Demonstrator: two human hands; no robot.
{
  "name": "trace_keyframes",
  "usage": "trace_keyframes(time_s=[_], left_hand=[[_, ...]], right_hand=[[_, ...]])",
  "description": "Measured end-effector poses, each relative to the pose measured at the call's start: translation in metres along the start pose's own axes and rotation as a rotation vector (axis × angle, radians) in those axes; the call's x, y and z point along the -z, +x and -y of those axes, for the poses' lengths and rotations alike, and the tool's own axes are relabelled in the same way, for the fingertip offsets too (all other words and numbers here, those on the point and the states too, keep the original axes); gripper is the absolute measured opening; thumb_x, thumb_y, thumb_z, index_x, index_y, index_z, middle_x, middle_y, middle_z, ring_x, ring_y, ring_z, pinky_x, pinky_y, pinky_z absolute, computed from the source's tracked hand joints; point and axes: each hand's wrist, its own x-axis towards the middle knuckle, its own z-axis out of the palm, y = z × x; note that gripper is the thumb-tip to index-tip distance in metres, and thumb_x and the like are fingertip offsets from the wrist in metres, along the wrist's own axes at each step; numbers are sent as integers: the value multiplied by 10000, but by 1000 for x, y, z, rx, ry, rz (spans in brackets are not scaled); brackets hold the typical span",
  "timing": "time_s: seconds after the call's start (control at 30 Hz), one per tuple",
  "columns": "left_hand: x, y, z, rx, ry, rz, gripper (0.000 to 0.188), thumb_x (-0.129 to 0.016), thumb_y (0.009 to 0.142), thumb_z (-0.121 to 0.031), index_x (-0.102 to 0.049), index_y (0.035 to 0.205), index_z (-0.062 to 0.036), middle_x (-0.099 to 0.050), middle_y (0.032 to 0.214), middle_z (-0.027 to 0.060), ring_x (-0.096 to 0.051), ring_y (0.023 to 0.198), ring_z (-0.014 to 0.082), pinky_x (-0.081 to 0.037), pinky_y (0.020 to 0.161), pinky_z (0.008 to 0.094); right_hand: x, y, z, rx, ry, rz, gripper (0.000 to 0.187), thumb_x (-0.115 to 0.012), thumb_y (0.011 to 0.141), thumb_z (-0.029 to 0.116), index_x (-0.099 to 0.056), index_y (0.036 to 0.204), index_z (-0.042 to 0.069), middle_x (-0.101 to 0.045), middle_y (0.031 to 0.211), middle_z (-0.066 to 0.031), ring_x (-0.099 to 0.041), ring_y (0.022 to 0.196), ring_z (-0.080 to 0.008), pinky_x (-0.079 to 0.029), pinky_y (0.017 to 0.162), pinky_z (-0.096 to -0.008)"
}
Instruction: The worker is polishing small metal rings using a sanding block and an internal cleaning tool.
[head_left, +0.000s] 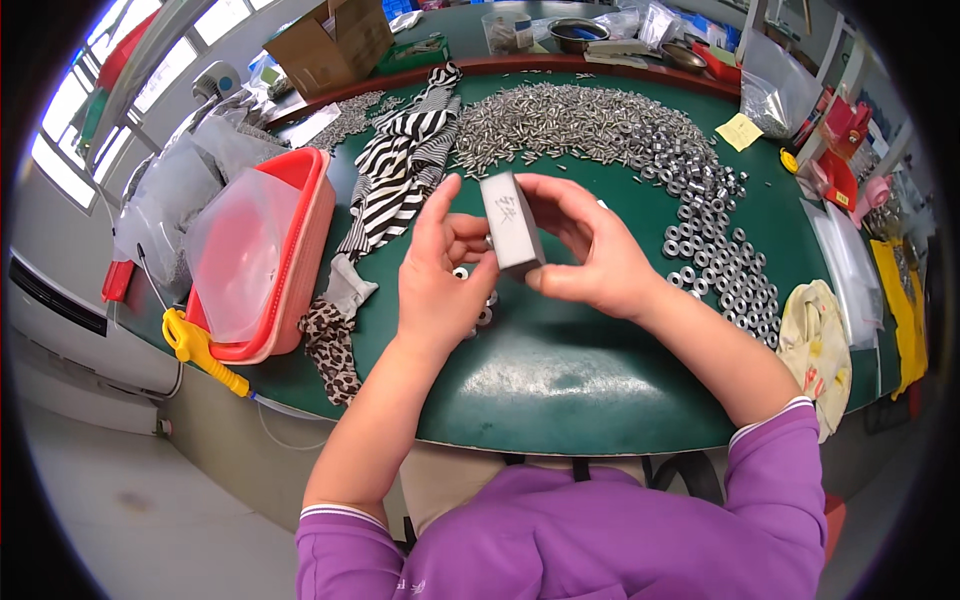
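Note:
My right hand (588,240) is closed round a grey rectangular block (510,222) with a dark handwritten mark, its thumb at the lower corner and its fingers behind the far side. Close against the block's left side is my left hand (440,270), with its index finger raised and the other fingers curled toward the thumb. A small bit of metal shows at those fingertips, but what it is stays mostly hidden. Below, a few metal rings (485,316) lie on the green table (560,400), partly covered by my left hand.
A heap of small metal pins (570,120) spreads across the back, meeting many metal rings (715,250) at right. Striped cloth (405,165), a red basin (318,215) and a yellow-handled air gun (205,350) lie left. A stained glove (815,340) rests at the right edge.

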Motion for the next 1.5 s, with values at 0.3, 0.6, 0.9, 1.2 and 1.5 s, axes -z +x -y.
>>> trace_keyframes(time_s=[0.3,0.6,0.9,1.2,1.5], left_hand=[[-6,-4,-3,10,-56,62,722,-614,757,123,-292,1384,-35,-608,981,109,-644,848,155,-534,773,266],[-6,-3,-2,45,-92,4,743,-626,749,132,-275,1381,-37,-597,1013,130,-637,881,162,-534,789,266],[-2,-2,-1,75,-68,-12,781,-618,678,157,-301,1370,-15,-590,1014,108,-624,932,181,-514,831,281],[-6,-3,-3,81,-138,-38,753,-632,720,139,-289,1371,-22,-595,978,103,-633,883,163,-525,792,271],[-7,-4,1,68,-80,-1,787,-625,745,138,-227,1400,-42,-598,1009,132,-634,875,156,-525,806,265]], right_hand=[[6,0,-2,-22,1,-53,780,-735,694,90,-352,1368,14,-437,1341,-107,-421,1263,-214,-299,1094,-377],[13,1,-5,-11,60,-107,810,-750,713,129,-319,1387,3,-437,1339,-128,-414,1269,-231,-292,1097,-387],[-5,-9,5,87,-346,-97,711,-742,638,162,-460,1276,22,-463,1215,-125,-502,1152,-251,-401,1018,-364],[-7,-11,10,82,-522,-117,726,-746,630,171,-462,1282,23,-466,1217,-118,-512,1145,-252,-392,1028,-369],[30,4,8,-72,-677,-361,691,-727,696,223,-455,1304,38,-474,1224,-123,-504,1146,-228,-397,1004,-348]])
